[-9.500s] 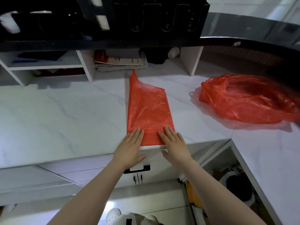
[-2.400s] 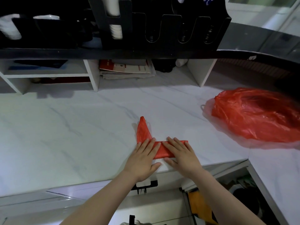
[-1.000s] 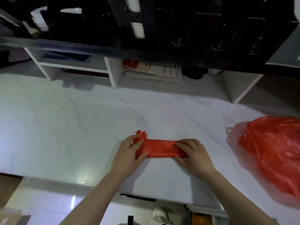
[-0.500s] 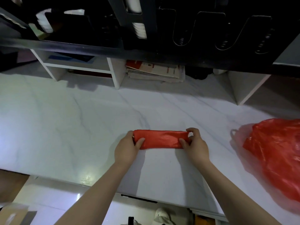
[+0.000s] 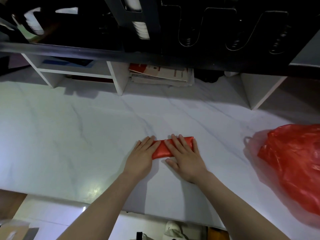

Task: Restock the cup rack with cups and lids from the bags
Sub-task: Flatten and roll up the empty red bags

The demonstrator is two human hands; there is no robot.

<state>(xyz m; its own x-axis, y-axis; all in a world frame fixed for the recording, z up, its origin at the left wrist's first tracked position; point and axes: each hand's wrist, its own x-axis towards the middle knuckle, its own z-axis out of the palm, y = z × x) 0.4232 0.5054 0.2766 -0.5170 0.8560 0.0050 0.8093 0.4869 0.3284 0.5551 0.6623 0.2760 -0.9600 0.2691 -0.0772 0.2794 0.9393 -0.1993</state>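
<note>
A folded red plastic bag [image 5: 163,149] lies as a short flat strip on the white marble counter [image 5: 72,135]. My left hand [image 5: 142,157] lies flat with straight fingers on its left end. My right hand [image 5: 186,155] presses flat on the strip's right part, fingers spread. A second, full red plastic bag [image 5: 294,163] sits crumpled at the right. The black cup rack [image 5: 190,26] hangs overhead, with a stack of white cups [image 5: 141,30] in one slot and more white cups [image 5: 33,23] at the far left.
White shelf dividers [image 5: 117,80] stand at the back of the counter, with stacked papers [image 5: 161,75] between them. The counter's front edge runs below my forearms; the floor and a shoe [image 5: 173,229] show beneath it.
Half a second ago both hands pinched the ends of the folded strip. Now the strip is folded shorter and both hands lie flat on it, pressing it down.
</note>
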